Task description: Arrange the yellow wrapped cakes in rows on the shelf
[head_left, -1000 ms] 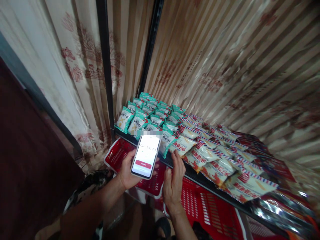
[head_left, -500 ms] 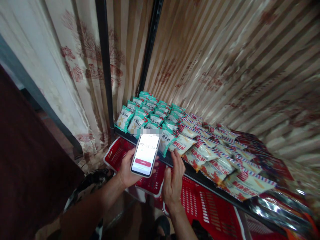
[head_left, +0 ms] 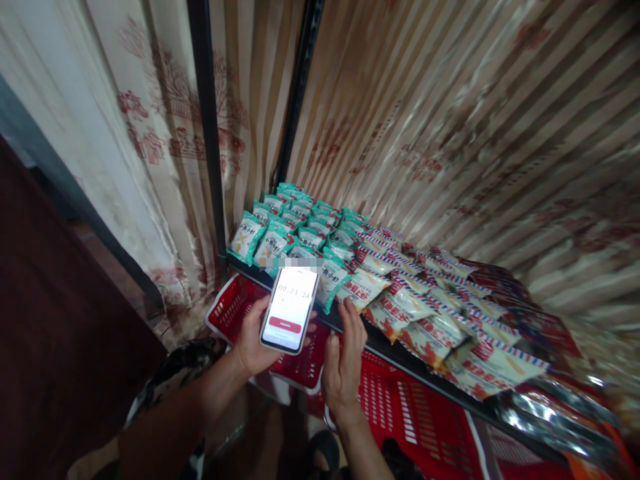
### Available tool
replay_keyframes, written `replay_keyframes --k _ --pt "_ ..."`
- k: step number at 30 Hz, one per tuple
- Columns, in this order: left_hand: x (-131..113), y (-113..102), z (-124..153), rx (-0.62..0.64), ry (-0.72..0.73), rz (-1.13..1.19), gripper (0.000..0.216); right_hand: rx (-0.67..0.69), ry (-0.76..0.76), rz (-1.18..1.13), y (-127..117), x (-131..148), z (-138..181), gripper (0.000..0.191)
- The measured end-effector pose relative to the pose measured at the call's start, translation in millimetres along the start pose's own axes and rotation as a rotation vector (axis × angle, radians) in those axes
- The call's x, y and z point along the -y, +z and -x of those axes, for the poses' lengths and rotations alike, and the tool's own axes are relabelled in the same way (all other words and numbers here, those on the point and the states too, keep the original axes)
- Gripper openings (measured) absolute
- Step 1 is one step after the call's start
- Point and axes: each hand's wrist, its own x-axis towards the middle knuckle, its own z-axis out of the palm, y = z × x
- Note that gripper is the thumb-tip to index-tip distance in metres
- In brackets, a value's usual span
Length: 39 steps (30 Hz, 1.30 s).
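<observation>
A smartphone (head_left: 289, 310) with a lit white screen, a running-time readout and a red button lies in my left hand (head_left: 255, 340), whose fingers wrap round its edges. To the right of the phone, my right hand (head_left: 345, 367) holds nothing; its fingers are stretched out and the thumb stands apart. Its fingertips are close to the shelf's front edge, near a white and orange snack bag (head_left: 363, 288); whether they touch it I cannot tell. Green and white snack bags (head_left: 273, 247) stand in rows behind the phone, which partly covers the front ones.
Red plastic baskets (head_left: 415, 413) sit below the black shelf edge (head_left: 400, 363). More striped-top bags (head_left: 493, 367) and shiny silver packs (head_left: 550, 410) line the shelf to the right. Black posts (head_left: 207, 133) and patterned curtains (head_left: 400, 120) stand behind. A dark shoe (head_left: 325, 450) shows below.
The view has shifted very slightly. Both hands and the phone keep nearly the same place, and the bags have not moved.
</observation>
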Motion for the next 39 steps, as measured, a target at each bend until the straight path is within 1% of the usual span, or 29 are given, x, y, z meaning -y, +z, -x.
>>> replay_keyframes --k 6,13,21,26,35,39 --pt "0.1 -1.6 -0.9 0.006 0.009 0.004 0.056 0.007 0.001 0.003 0.9 -0.4 0.7 0.044" --pt "2.0 -6.7 -3.6 0.059 0.034 0.021 0.054 0.033 0.0 0.018 1.8 0.6 2.0 0.044" --pt "2.1 -6.2 -3.5 0.063 0.024 0.007 0.055 0.029 -0.016 0.011 1.4 1.6 0.3 0.044" --pt "2.4 -5.4 -3.4 0.051 0.025 0.015 0.054 0.034 -0.01 0.019 1.6 1.6 0.9 0.045" --pt "5.4 -1.8 0.4 -0.026 0.031 0.027 0.053 0.047 -0.019 0.021 3.0 1.6 2.6 0.044" --pt "5.6 -1.7 -0.1 -0.023 0.021 0.019 0.053 0.047 -0.015 0.013 4.0 0.3 3.5 0.044"
